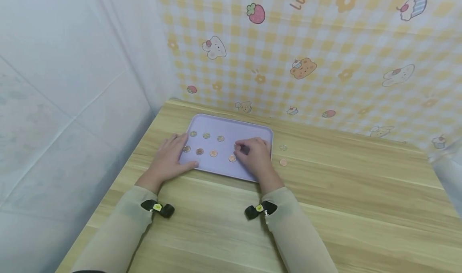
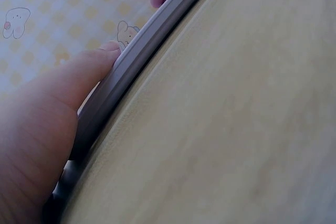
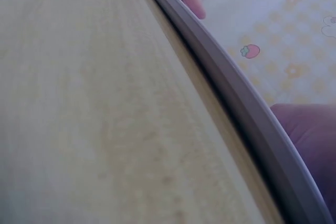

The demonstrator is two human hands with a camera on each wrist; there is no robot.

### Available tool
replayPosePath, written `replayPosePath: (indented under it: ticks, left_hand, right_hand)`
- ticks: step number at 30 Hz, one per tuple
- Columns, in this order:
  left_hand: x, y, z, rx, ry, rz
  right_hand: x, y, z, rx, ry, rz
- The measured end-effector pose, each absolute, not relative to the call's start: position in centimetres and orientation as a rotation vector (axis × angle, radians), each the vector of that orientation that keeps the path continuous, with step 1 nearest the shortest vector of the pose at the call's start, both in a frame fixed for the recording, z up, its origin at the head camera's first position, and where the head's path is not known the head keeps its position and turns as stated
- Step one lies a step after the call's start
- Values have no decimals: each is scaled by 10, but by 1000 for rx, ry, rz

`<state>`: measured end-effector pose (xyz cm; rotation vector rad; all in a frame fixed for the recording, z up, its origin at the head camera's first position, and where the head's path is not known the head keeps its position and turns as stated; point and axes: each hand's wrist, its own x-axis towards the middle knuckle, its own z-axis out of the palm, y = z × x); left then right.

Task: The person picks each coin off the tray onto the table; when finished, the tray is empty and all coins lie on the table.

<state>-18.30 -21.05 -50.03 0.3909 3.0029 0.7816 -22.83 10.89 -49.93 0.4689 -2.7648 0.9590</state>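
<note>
A pale purple tray lies on the wooden table with two rows of coins on it. The back row shows three silvery coins, among them a coin; the front row has several coppery ones, such as a coin. My left hand rests at the tray's left end, fingers extended along the side and thumb on the front rim. Over the tray's right part, my right hand pinches a small coin at thumb and fingertips, mostly hidden by them. In the left wrist view the left thumb lies along the tray rim.
Right of the tray, a silvery coin and a coppery coin lie on the table. Behind stands a yellow checked curtain; a white covered wall rises on the left. Both wrists wear small black cameras.
</note>
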Motion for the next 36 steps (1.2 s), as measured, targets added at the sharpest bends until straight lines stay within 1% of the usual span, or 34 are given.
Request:
replayPosePath:
  ticks: [8, 13, 17, 27, 31, 36]
  left_hand:
    - [-182, -211, -500, 392, 3001, 776]
    - [-185, -212, -501, 407, 3006, 777]
    - [-187, -213, -503, 429, 3015, 771]
    - [-189, -216, -503, 441, 3018, 774]
    - [-188, -216, -501, 435, 3017, 774]
    - [-188, -216, -501, 432, 3016, 772]
  right_hand:
    - [-228, 109, -498, 367, -2549, 1351]
    - [-227, 108, -496, 307, -2534, 1404]
    - [-227, 107, -495, 302, -2563, 1378]
    - [-227, 106, -493, 385, -2605, 1211]
    - [-227, 109, -493, 439, -2561, 1124]
    - [-226, 119, -493, 438, -2437, 1030]
